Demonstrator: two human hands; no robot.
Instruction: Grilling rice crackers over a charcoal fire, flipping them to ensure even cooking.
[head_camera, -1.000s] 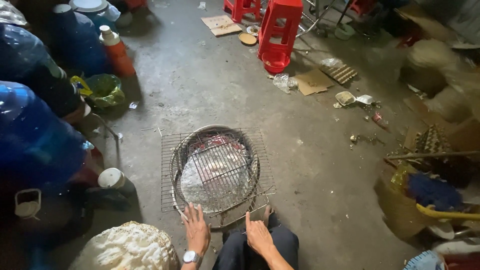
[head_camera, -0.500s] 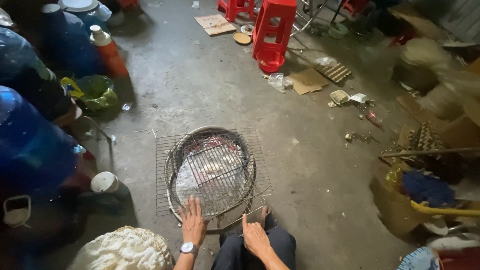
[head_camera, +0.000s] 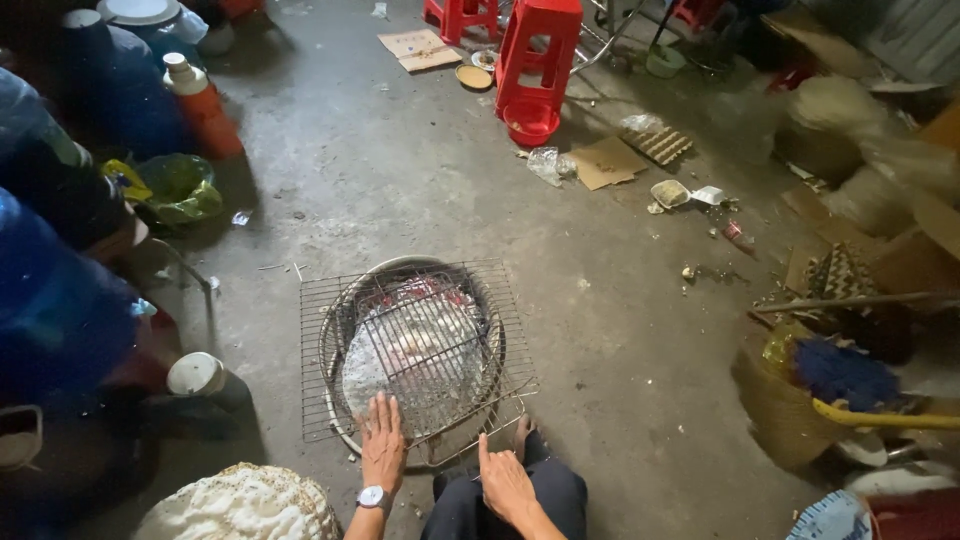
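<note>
Left hand (head_camera: 383, 447), watch at wrist, lies flat with fingers spread on the near edge of one square wire grill rack (head_camera: 412, 350), likely to steady it; right hand (head_camera: 507, 485) rests open on the knee, holding nothing. Rack sits on the concrete floor (head_camera: 620, 330) over one round metal basin (head_camera: 345, 300), clamping one pale round sheet (head_camera: 410, 355). Two red plastic stools (head_camera: 540, 50) stand well apart.

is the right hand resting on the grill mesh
No, the right hand lies on the person's knee, while only the left hand rests on the grill mesh.
</note>
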